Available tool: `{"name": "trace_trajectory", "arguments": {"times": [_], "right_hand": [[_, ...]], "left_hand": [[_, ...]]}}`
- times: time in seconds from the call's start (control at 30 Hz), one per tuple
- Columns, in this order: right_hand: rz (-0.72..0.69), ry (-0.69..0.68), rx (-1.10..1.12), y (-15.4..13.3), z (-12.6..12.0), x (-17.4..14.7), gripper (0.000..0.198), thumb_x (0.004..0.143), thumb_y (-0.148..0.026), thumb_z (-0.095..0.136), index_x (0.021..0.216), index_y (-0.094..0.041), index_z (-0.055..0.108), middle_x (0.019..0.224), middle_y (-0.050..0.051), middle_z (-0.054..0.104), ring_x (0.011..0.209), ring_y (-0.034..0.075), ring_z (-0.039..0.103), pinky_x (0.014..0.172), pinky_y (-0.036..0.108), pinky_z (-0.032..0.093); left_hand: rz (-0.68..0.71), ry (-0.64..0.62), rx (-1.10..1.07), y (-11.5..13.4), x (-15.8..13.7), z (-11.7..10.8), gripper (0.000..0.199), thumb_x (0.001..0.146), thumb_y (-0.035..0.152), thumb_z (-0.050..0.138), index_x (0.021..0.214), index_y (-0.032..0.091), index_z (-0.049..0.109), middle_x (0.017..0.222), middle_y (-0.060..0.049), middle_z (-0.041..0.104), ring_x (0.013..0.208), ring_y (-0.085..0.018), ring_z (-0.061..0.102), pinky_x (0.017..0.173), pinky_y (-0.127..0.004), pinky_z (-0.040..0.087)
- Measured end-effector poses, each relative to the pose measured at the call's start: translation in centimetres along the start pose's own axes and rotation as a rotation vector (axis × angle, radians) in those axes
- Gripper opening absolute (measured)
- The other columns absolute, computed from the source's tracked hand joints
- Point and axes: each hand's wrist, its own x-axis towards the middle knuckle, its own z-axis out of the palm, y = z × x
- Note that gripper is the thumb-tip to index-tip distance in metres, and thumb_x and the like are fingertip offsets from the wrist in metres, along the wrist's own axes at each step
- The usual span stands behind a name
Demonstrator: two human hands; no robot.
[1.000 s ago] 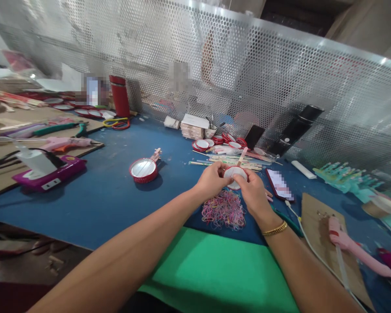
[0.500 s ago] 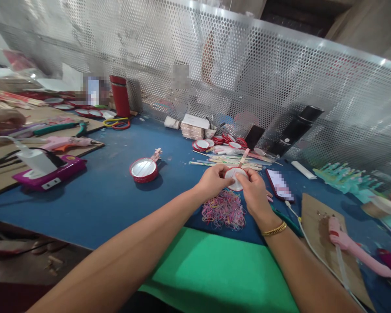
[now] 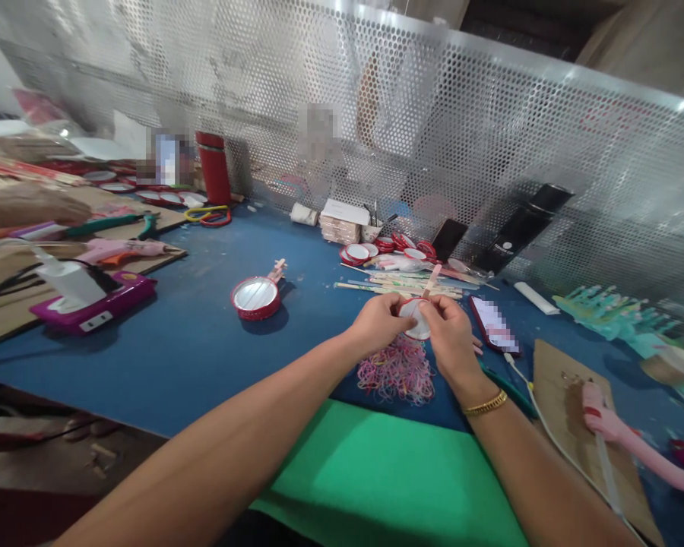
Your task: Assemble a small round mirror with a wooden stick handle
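Note:
Between both hands is a small toy banjo with a round white face, a red rim and a flat wooden stick pointing up and away. My left hand pinches its left side, and my right hand grips the right side with the thumb over the face. Just below lies a heap of coloured rubber bands. Another toy banjo, strung across its face, rests on the blue table to the left. Fingers behind the held piece are hidden.
Wooden sticks and red-rimmed discs lie beyond my hands. At right are a phone, a pink glue gun on cardboard and a black flask. At left, a co-worker's hand is near pliers and a purple power strip.
Both my hands still grip the toy banjo, with a slight shift of the fingers on its face. The view has shifted a little. At left the co-worker's hand has moved further in.

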Motion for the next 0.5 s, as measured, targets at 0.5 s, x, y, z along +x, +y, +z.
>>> {"name": "trace_trajectory", "arguments": {"times": [0.5], "right_hand": [[-0.075,-0.015,-0.143,-1.00,-0.02,-0.44,0.023,0.074,-0.039,0.055,0.069,-0.017,0.058,0.059,-0.004,0.049,0.058,0.011,0.041,0.056,0.024,0.035]], "left_hand": [[-0.040,0.041,-0.041,0.09,-0.24,0.11,0.021,0.063,0.026,0.068,0.074,0.014,0.056,0.061,0.004,0.049,0.055,-0.007,0.042,0.051,-0.019,0.030]]}}
